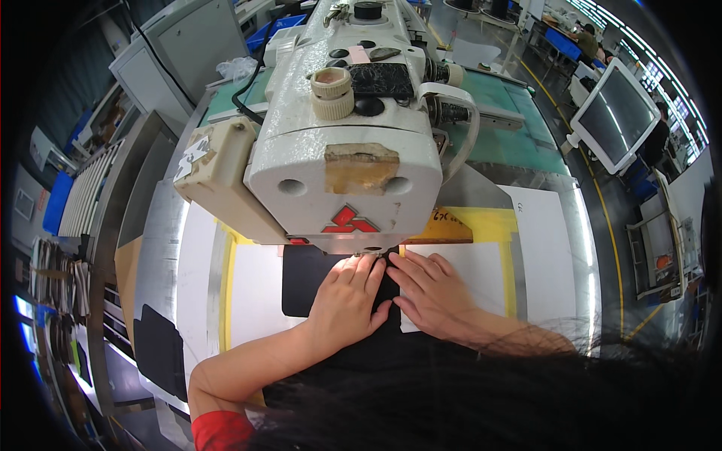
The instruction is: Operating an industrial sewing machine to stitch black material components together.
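A flat black piece with a rounded corner [301, 283] lies on the white work surface, partly under the head of a white sewing machine [342, 173]. My left hand [347, 297] rests flat on this piece, its fingers stretched forward to the underside of the machine head. Close beside it, my right hand [432, 295] lies with fingers extended, their tips at the piece's right side. Both hands are open and grip nothing. The fingertips nearly meet below the machine head, where the needle area is mostly hidden. More black material shows below my hands, partly covered by dark hair.
Several black pieces [159, 352] lie at the left edge of the work surface. Yellow strips [508, 263] frame the white area. A brownish yellow bar [444, 228] sits right of the machine head. A screen [615, 114] stands at the right. Other people sit far back right.
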Tool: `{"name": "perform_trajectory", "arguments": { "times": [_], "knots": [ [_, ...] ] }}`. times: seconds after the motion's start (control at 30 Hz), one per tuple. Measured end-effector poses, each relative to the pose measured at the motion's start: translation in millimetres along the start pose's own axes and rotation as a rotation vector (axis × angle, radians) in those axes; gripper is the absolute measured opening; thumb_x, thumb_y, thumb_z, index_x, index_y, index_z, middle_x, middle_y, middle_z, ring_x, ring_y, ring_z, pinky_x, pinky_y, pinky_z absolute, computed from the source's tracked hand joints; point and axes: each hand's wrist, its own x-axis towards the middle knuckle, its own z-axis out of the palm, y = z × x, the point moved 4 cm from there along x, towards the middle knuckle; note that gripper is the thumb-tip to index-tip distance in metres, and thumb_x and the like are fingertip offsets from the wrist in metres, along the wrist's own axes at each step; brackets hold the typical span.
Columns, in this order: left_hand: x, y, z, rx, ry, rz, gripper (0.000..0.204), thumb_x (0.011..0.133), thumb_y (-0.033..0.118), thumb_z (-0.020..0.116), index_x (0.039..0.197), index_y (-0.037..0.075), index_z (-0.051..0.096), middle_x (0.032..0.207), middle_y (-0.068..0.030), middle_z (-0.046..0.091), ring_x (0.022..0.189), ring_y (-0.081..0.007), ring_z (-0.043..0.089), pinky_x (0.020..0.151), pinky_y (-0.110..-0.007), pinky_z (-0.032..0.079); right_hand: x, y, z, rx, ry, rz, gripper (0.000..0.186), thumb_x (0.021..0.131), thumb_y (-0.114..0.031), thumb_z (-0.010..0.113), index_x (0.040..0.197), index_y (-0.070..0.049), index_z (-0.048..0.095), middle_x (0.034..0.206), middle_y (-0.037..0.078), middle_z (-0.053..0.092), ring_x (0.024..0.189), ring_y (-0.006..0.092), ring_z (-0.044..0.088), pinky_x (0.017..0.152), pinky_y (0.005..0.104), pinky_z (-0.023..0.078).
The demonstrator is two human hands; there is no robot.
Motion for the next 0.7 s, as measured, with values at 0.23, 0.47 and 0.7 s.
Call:
{"name": "perform_trajectory", "arguments": {
  "times": [0.23, 0.47, 0.7],
  "knots": [
    [-3.8, 0.0, -0.5, 0.015, -0.024, 0.001, 0.058, 0.083, 0.037, 0.068, 0.125, -0.002, 0.057, 0.129, -0.0195, 0.056, 0.120, -0.0315, 0.054, 0.104, -0.043, 0.039, 2.2, -0.4, 2.8, -0.020, 0.003, 0.026, 0.050, 0.085, -0.028, 0.066, 0.125, 0.000, 0.058, 0.138, 0.013, 0.051, 0.125, 0.0280, 0.047, 0.104, 0.0440, 0.037],
    [-4.7, 0.3, -0.8, 0.000, -0.033, -0.022, 0.059, 0.083, 0.038, 0.067, 0.125, -0.003, 0.057, 0.131, -0.0189, 0.056, 0.122, -0.0323, 0.054, 0.105, -0.044, 0.038, 1.8, 3.4, -0.5, 0.032, 0.035, 0.037, 0.049, 0.085, -0.029, 0.067, 0.122, 0.002, 0.059, 0.136, 0.016, 0.052, 0.124, 0.0285, 0.049, 0.103, 0.0429, 0.038],
    [-6.0, 1.2, -0.3, 0.022, -0.021, -0.025, 0.060, 0.086, 0.039, 0.065, 0.128, -0.003, 0.055, 0.132, -0.0190, 0.056, 0.122, -0.0318, 0.053, 0.105, -0.043, 0.038, 3.6, 2.8, -0.4, -0.036, 0.029, -0.002, 0.049, 0.086, -0.029, 0.067, 0.122, 0.004, 0.059, 0.133, 0.018, 0.054, 0.124, 0.0295, 0.050, 0.105, 0.0423, 0.037]
  ]
}}
